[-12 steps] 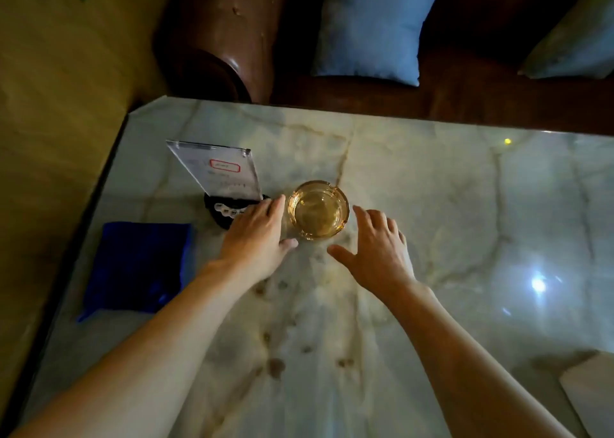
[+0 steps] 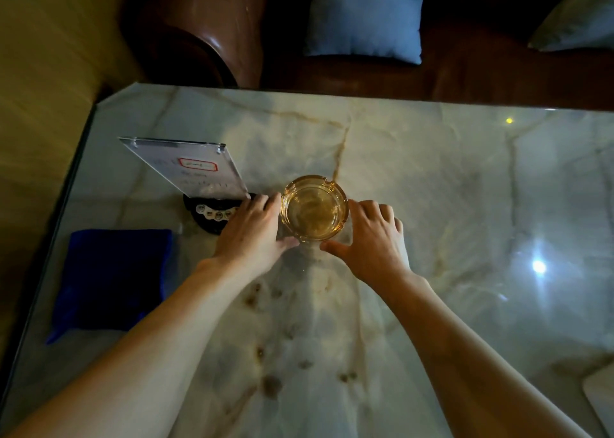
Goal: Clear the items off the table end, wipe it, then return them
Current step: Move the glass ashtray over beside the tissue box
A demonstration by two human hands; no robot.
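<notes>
Both hands, left hand and right hand, are spread and cup one amber glass ashtray from either side, fingers at its wall. Left of the ashtray on the marble bench stand one acrylic sign holder and, nearer the bench edge, one blue cloth. Beyond the ashtray, off the bench, are one brown sofa and two cushions.

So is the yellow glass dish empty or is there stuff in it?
Empty, it seems: the amber glass ashtray stands upright on the marble table, and its clear bottom shows through with no ash or butts.
</notes>
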